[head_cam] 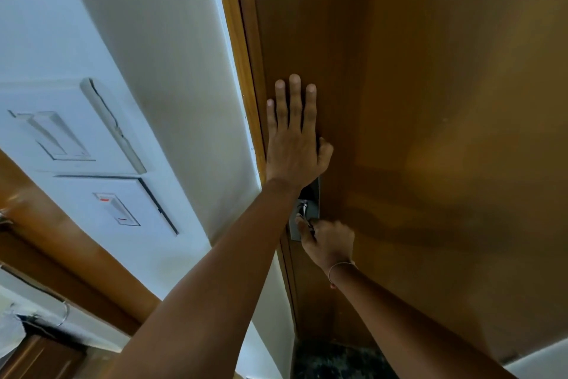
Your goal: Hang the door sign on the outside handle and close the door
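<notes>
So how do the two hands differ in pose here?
The left hand lies flat and open on the door, fingers pointing up; the right hand is curled around the handle. The left sits above the handle plate, the right at it. A thin band circles only the right wrist. Both touch the door side.

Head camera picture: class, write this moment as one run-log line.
left hand: flat on door | right hand: at handle on plate | door sign: not visible | door: against frame

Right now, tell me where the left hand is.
The left hand lies flat on the door near its frame-side edge, just above the handle that the right hand grips.
</notes>
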